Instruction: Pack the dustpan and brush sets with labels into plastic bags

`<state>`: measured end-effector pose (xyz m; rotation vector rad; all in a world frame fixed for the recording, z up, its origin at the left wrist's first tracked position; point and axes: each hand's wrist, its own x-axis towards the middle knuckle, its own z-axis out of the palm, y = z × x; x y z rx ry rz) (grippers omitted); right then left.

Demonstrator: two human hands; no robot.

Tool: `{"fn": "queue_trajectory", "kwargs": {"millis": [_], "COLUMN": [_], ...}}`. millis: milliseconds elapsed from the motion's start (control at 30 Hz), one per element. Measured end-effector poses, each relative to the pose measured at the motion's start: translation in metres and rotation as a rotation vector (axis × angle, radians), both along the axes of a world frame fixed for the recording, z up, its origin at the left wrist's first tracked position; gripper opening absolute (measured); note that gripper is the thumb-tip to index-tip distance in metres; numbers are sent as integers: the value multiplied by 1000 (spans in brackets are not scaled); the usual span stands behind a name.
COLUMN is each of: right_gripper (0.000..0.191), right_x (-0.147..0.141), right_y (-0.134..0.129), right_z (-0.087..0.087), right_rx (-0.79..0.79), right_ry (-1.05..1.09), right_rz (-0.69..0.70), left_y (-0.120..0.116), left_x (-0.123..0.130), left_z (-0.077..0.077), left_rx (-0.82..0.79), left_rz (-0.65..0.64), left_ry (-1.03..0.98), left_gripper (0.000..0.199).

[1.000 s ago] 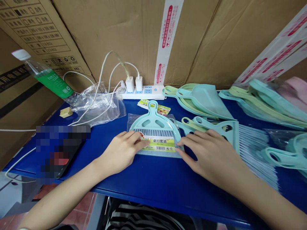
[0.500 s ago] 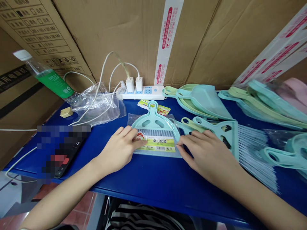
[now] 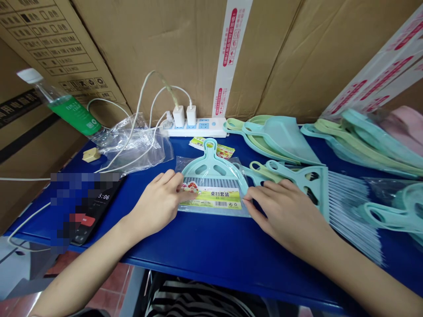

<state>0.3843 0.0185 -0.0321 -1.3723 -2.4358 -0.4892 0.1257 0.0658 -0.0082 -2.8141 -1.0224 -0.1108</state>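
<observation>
A light-blue dustpan and brush set (image 3: 211, 169) lies flat in a clear plastic bag on the blue table (image 3: 205, 246), its round handle pointing away. A yellow-green label (image 3: 220, 197) with a red mushroom picture shows across the bristles. At the bag's left edge is my left hand (image 3: 158, 202), fingers closed on the bag, one fingertip at the label's left end. My right hand (image 3: 280, 213) pinches the bag's right edge beside the dustpan's rim.
Unbagged brushes and dustpans (image 3: 297, 176) lie right of the bag, with more sets (image 3: 373, 141) behind. At left are a phone (image 3: 95, 211), a bottle (image 3: 74, 114), a yellow block (image 3: 91, 154) and loose plastic (image 3: 142, 145). A power strip (image 3: 211, 127) stands by the cardboard.
My left hand has shifted slightly left, uncovering more of the mushroom picture on the label. The right hand and the bag have stayed in place. The phone screen is brighter.
</observation>
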Motion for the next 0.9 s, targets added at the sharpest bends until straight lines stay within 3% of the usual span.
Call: {"fn": "queue_trajectory", "kwargs": {"millis": [400, 700, 900], "right_gripper": [32, 32, 34], "right_x": [1, 0, 0], "right_y": [0, 0, 1], "right_z": [1, 1, 0], "right_rx": [-10, -5, -11], "right_ry": [14, 10, 33], "right_rz": [3, -3, -10], "left_y": [5, 6, 3], "left_x": [-7, -10, -9], "left_z": [0, 5, 9], "left_rx": [-4, -45, -134], "left_rz": [-22, 30, 40], "left_ry": [-39, -20, -70], "left_gripper": [49, 49, 41]}}
